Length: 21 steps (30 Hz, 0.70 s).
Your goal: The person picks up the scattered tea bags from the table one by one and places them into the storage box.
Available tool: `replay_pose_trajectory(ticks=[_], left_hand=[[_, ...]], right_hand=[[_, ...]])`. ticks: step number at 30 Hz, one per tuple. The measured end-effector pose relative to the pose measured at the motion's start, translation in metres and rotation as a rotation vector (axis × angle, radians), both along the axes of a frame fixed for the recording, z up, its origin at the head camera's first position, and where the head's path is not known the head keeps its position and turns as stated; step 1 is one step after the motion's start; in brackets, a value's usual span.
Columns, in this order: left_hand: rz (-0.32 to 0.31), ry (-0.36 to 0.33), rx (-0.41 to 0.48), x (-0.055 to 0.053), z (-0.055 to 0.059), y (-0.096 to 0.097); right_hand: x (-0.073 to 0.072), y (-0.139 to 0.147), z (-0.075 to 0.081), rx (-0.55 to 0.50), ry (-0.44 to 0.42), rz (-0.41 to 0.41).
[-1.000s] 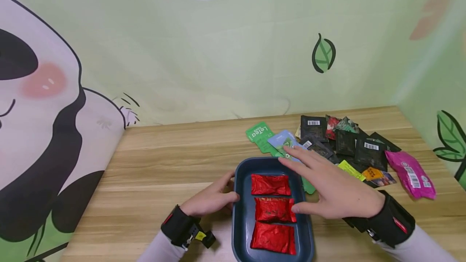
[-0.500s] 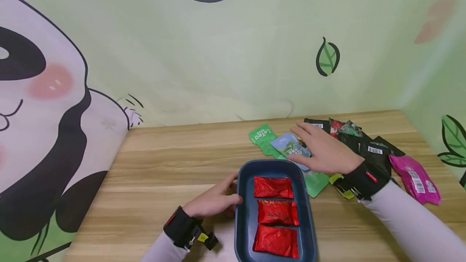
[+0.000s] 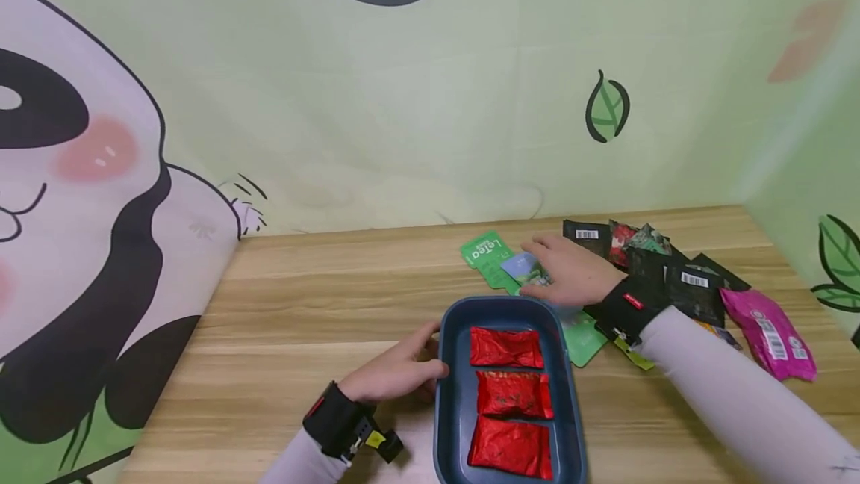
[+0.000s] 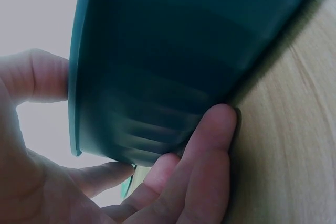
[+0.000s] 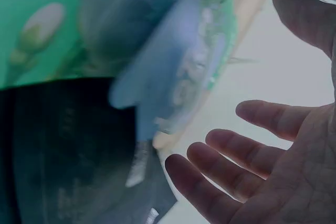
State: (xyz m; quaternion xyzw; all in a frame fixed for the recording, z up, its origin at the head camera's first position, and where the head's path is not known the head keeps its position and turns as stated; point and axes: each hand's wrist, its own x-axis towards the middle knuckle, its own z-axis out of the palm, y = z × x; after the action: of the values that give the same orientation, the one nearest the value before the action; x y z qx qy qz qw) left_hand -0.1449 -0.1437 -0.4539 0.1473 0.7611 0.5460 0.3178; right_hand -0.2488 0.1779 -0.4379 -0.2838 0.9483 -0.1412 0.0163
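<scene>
My left hand [image 3: 390,372] holds the left side of a dark blue tray [image 3: 453,402]. In the left wrist view its thumb lies over the rim and its bent fingers rest against the tray's outer wall [image 4: 157,51]. Three red foil packets [image 3: 513,394] lie in a column inside the tray. My right hand [image 3: 571,271] hovers over a blue sachet [image 3: 520,266], partly hiding it. In the right wrist view the fingers of the right hand [image 5: 231,171] are spread and apart from the blurred blue sachet [image 5: 168,72], with nothing held.
Green sachets [image 3: 487,251] lie under and beside the blue one. Several black sachets [image 3: 695,293] are heaped at the back right, near a red one [image 3: 621,241]. A magenta packet [image 3: 773,334] lies at the heap's right. A printed cloth [image 3: 430,133] hangs behind the wooden table [image 3: 302,282].
My right hand has moved from above the tray's right edge, away from me, to over the blue sachet. The left hand stays at the tray, and the red packets have not moved within it.
</scene>
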Motion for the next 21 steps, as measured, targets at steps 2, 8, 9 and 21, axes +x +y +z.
replay_pose_trajectory(ticks=[2, 8, 9, 21], left_hand=[[-0.001, 0.002, 0.004, -0.001, -0.001, 0.0], [-0.005, 0.0, 0.001, -0.001, 0.0, 0.0], [-0.005, -0.002, 0.0, 0.0, 0.0, 0.0], [0.001, -0.004, -0.01, -0.001, -0.001, -0.001]], right_hand=[[-0.002, -0.001, -0.006, 0.017, 0.01, -0.011], [-0.004, -0.001, -0.018, 0.064, 0.042, -0.034], [-0.004, -0.002, -0.019, 0.068, 0.047, -0.036], [-0.002, -0.007, -0.022, 0.052, 0.098, -0.085]])
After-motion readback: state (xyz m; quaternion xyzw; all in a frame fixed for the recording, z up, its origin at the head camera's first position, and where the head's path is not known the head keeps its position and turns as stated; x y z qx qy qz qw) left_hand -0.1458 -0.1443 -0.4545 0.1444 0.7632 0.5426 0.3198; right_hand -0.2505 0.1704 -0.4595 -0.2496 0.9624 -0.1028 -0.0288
